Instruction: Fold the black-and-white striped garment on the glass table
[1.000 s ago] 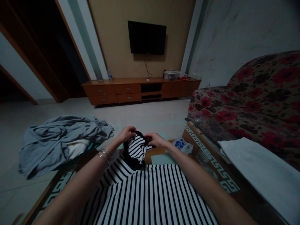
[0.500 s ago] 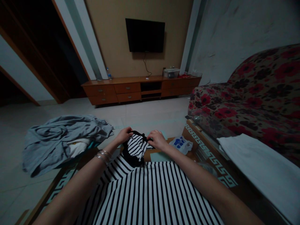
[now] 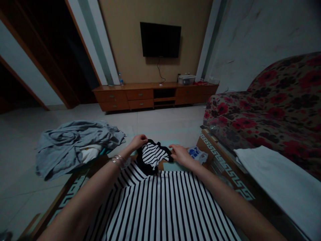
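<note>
A black-and-white striped garment (image 3: 160,204) lies spread on the table in front of me. Its far end, a bunched part with black trim (image 3: 152,155), is lifted slightly. My left hand (image 3: 137,141), with bangles at the wrist, pinches the left side of that bunched part. My right hand (image 3: 180,154) grips its right edge with the fingers closed on the black trim. Both hands hold the cloth apart between them.
A heap of grey clothes (image 3: 75,144) lies at the left. A folded white cloth (image 3: 273,180) rests on the table's right side, beside a floral sofa (image 3: 265,110). A small white-and-blue bag (image 3: 198,154) sits past my right hand. Beyond are a wooden cabinet (image 3: 152,95) and a wall television (image 3: 160,40).
My right hand has moved to the right, away from the left hand, stretching the bunched striped part wider. The view has shifted slightly.
</note>
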A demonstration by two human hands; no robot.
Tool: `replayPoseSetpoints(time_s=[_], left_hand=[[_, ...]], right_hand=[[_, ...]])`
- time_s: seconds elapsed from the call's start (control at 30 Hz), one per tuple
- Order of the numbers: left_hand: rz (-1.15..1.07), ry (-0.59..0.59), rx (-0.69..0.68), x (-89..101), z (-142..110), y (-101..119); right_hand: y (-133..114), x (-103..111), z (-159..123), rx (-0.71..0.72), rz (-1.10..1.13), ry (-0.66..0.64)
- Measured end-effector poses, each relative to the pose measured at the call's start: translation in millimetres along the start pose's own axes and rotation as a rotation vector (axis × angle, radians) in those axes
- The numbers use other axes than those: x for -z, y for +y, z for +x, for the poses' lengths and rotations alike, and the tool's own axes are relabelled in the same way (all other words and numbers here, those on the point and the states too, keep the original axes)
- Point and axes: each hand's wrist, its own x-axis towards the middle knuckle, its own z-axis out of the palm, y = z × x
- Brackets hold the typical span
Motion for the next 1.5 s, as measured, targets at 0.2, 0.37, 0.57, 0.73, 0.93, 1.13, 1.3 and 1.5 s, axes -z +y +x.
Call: replayPoseSetpoints(time_s=[0.2, 0.37, 0.57, 0.73, 0.93, 1.13, 1.3, 1.5], left_hand=[[-0.106, -0.058, 0.173, 33.2, -19.4, -9.7], [-0.233, -0.214, 0.198, 44.1, -38.4, -0.6], [-0.259, -0.175, 0.313, 28.5, -34.3, 16.8], [-0.305, -0.014, 0.313, 29.4, -27.7, 21.3], [-0.154, 0.059, 0.297, 35.1, -56.6, -4.3], [0.193, -0.071, 0.195, 27.8, -127.5, -36.2], [0.321, -0.11, 0.197, 21.1, -176.0, -33.0], [0.396, -0.062, 0.155, 19.5, -211.6, -20.5]], right_hand=[[-68.8, 12.5, -32.8, 0.497, -0.032, -0.024], [-100.1, -13.5, -42.0, 0.622, -0.084, -0.119], [-64.6, -25.6, -16.8, 0.266, 0.285, -0.001], [-4.9, -27.9, -0.4, -0.26, 0.376, 0.159], [2.4, -14.0, -3.9, -0.044, 0.127, 0.24], [-66.8, -10.5, 49.4, 0.419, 0.004, 0.039], [-108.3, -40.3, 100.3, 0.758, -0.161, -0.254], [-122.1, -67.8, 125.6, 0.392, -0.325, -0.339]])
